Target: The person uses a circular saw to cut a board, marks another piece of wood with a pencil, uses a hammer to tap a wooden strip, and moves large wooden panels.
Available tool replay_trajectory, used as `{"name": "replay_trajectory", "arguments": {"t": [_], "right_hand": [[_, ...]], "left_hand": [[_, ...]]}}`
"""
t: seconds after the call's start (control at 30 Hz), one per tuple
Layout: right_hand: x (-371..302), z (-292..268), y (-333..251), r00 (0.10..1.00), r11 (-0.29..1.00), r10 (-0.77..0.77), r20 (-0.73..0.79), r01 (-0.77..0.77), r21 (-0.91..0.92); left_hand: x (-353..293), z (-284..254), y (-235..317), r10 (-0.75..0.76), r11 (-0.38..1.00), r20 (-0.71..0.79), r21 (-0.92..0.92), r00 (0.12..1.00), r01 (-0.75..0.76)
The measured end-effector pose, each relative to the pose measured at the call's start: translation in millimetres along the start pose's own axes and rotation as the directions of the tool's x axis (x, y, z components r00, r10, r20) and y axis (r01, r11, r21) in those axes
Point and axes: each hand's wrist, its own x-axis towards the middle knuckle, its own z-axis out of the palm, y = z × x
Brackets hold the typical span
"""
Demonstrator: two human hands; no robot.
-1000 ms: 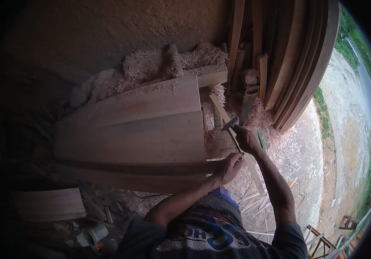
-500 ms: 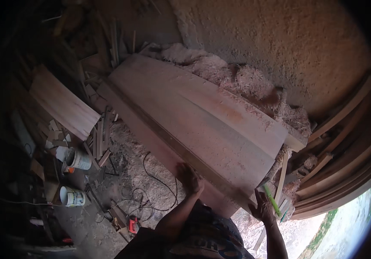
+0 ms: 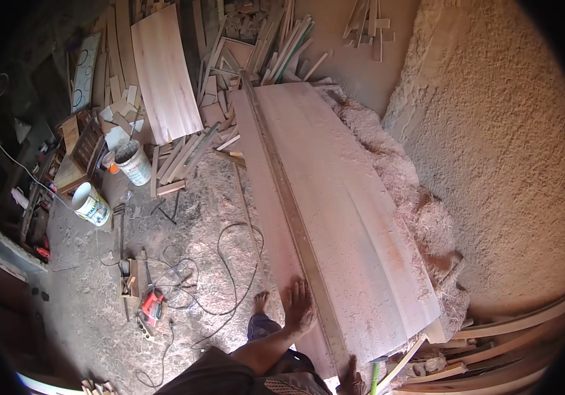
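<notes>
A red power tool [image 3: 153, 307] lies at lower left, the left hand [image 3: 299, 311] rests open beside a batten [image 3: 290, 205] on the central wooden panel [image 3: 343, 197], and the right hand [image 3: 351, 382], its grip unclear, is at the bottom edge near a green strip [image 3: 375, 376].

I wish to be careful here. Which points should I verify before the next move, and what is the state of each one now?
1. Left hand open and beside the long wooden strip: ok.
2. Right hand gripping anything: cannot tell; it is near the strip's lower end, cut by the picture's edge.
3. Wide wooden panel free of shavings: not ok; they are strewn along its right side.
4. Red power tool kept off the panel: ok; it lies on the floor.
5. Bare foot well away from the black cable: not ok; the cable curves close by, perhaps a snag risk.
</notes>
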Motion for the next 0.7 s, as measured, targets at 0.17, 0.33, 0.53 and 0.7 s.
{"name": "replay_trajectory", "arguments": {"t": [0.17, 0.33, 0.53, 0.7], "right_hand": [[-24.1, -130.7, -91.4, 0.999, 1.000, 0.019, 0.040, -0.019, 0.014], [-43.6, -129.6, -52.8, 0.965, 0.772, -0.259, -0.031, 0.227, 0.594], [-68.7, -89.5, -62.4, 0.981, 0.973, -0.173, -0.088, 0.184, 0.142], [-70.7, -111.9, -91.8, 0.968, 0.983, -0.113, -0.223, 0.142, 0.117]], "left_hand": [[-11.0, -5.9, -5.6, 0.009, 0.999, 0.099, -0.033, 0.995, -0.005], [-7.3, 43.4, -15.8, -0.024, 0.974, -0.072, -0.227, 0.997, 0.007], [81.1, -12.8, 1.4, -0.270, -0.385, 0.501, -0.839, 0.822, 0.384], [91.1, 19.2, 9.4, -0.127, -0.417, 0.577, -0.769, 0.807, 0.484]]}}
